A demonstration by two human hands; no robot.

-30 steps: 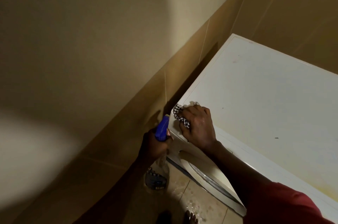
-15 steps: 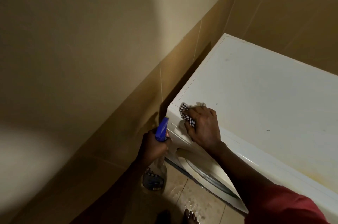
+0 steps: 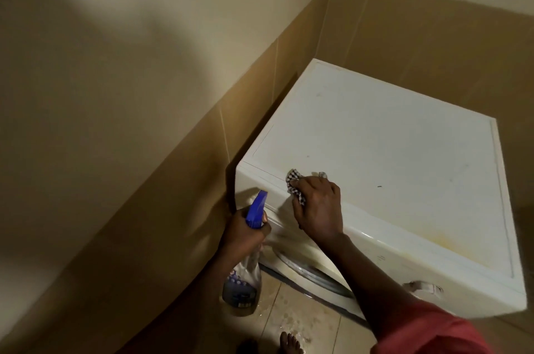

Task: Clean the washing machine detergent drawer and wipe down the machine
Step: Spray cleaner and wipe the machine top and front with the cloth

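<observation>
Washing machine (image 3: 390, 151): its front top edge is right under the right hand (image 3: 318, 206). I have that hand grasping a wadded checked cloth (image 3: 293, 177), fingers curled over it, pressed on the seam where the lid meets the front panel. It's bunched small, I judge, to work that narrow line. Left hand (image 3: 245, 229), below and left of the right one, is wrapped round the neck of a spray bottle (image 3: 255, 209), blue head up toward the front panel. It's held close, probably so I can re-spray without setting it down. I can't make out the detergent drawer; it's likely behind the hands. Yellowish stain (image 3: 442, 241) on the lid, well right of the cloth hand, not yet wiped. Door (image 3: 312, 270) is under the right wrist. The floor (image 3: 303, 322) below looks wet, with a bare foot (image 3: 289, 343) on it.
</observation>
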